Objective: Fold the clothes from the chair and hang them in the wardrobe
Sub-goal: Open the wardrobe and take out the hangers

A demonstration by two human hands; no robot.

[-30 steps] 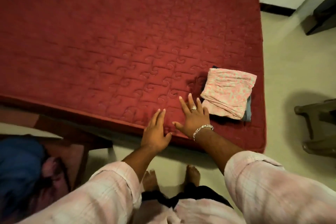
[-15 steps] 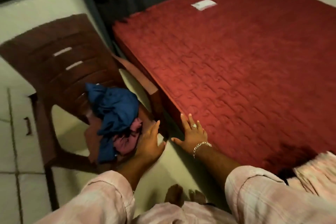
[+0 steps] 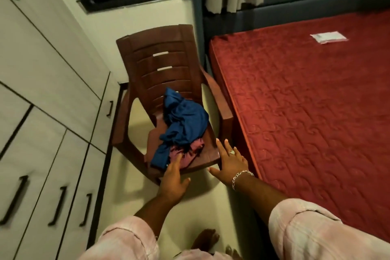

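Chair (image 3: 168, 65) now nearer both hands (image 3: 173, 181).

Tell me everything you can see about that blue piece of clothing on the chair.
The blue garment is a crumpled, unfolded heap of soft, deep-blue fabric. It lies on the seat of the brown plastic chair, one end reaching up the backrest, the other trailing to the front edge. It lies over a pinkish-maroon garment. The left hand reaches its lower end; contact is unclear.
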